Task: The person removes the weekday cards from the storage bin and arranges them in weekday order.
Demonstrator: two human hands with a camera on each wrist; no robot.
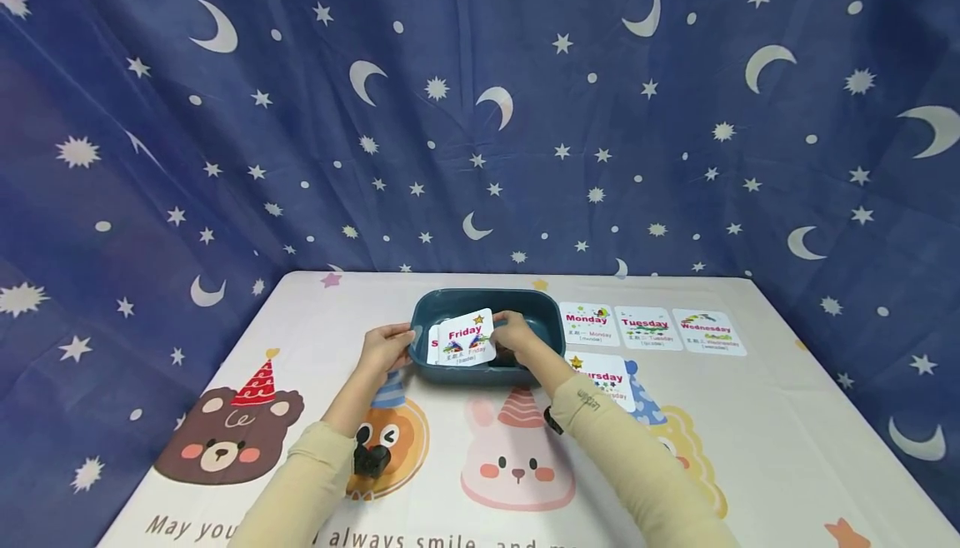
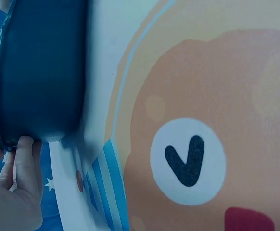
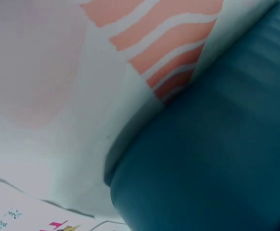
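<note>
A dark teal plastic bin (image 1: pixel 480 376) stands on the table. My left hand (image 1: pixel 384 350) pinches the rim at its left end; the left wrist view shows the thumb and fingers on that rim. My right hand (image 1: pixel 517 338) reaches over the bin and holds the right edge of a white card marked Friday (image 1: pixel 463 335). Behind that card, another white card (image 1: pixel 432 354) shows only the letter S. The right wrist view shows the bin's outer wall (image 3: pixel 202 159), but the right hand is out of that view.
Right of the bin, cards for Monday (image 1: pixel 590 325), Tuesday (image 1: pixel 649 329) and Wednesday (image 1: pixel 709 332) lie in a row. A Thursday card (image 1: pixel 611 369) lies below Monday, partly hidden by the right forearm. A printed cloth (image 1: pixel 795 423) covers the table; a starry blue curtain (image 1: pixel 480 181) hangs behind.
</note>
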